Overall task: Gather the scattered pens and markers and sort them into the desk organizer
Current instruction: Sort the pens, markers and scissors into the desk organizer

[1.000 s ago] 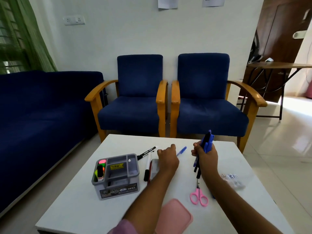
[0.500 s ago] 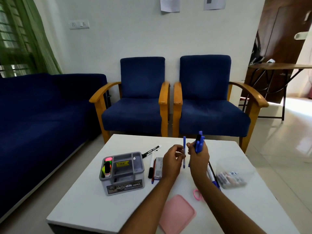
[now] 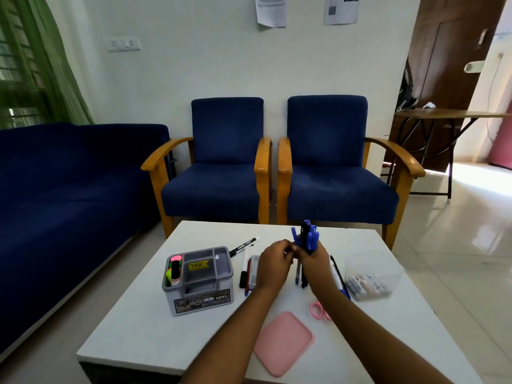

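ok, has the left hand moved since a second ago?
Yes. The left hand went right, away from the organizer, to meet the right hand holding the pens.

Open tabletop and obstructions

Bare table (image 3: 144,322) is left in front of the desk organizer (image 3: 198,279) and behind it. The way rightward from it is blocked by loose markers (image 3: 245,266), both hands, a clear box (image 3: 372,277), pink scissors (image 3: 320,310) and a pink lid (image 3: 284,343).
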`<control>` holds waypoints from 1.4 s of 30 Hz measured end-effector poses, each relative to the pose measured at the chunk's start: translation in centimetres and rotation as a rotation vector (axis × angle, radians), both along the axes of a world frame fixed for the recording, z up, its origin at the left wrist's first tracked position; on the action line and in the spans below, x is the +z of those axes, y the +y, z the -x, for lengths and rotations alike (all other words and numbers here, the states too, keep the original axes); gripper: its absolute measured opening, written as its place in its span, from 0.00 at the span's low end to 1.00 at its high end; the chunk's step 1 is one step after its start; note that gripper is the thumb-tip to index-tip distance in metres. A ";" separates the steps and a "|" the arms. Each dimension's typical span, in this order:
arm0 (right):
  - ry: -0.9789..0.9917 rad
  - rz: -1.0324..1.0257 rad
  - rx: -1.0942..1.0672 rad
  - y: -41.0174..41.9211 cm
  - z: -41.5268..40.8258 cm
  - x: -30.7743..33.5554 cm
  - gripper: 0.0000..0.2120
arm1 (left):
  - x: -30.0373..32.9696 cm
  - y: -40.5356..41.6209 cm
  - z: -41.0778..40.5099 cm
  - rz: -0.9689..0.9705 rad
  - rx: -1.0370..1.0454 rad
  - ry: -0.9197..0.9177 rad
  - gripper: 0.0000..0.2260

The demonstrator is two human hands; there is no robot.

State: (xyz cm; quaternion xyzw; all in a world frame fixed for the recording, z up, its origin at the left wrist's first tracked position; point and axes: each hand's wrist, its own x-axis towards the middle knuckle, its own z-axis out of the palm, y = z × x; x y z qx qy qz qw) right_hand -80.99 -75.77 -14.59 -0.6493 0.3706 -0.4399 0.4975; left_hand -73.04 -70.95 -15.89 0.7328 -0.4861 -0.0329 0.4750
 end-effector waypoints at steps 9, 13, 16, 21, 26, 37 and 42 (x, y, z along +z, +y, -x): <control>-0.298 -0.070 -0.189 -3.2 2.5 5.1 0.07 | 0.7 -0.8 3.5 -0.133 -0.089 -0.198 0.11; -0.287 -0.052 -0.233 -4.5 4.8 5.6 0.06 | -0.5 -1.7 5.5 -0.353 -0.354 -0.454 0.23; -0.280 -0.056 -0.259 -5.3 6.1 5.7 0.05 | -1.4 -2.3 5.7 -0.400 -0.364 -0.539 0.22; -0.295 -0.084 -0.285 -5.8 6.9 5.6 0.06 | -1.4 -1.7 4.4 -0.194 -0.153 -0.639 0.09; -0.319 -0.112 -0.260 -5.9 6.2 5.7 0.06 | 0.1 -2.4 4.5 -0.119 -0.071 -0.519 0.08; -0.305 -0.110 -0.209 -6.9 6.7 6.2 0.06 | -0.5 -7.1 9.3 -0.550 -0.013 -0.533 0.13; -0.284 -0.130 -0.214 -6.3 6.3 5.5 0.06 | -0.2 -7.6 9.5 -0.475 -0.007 -0.264 0.11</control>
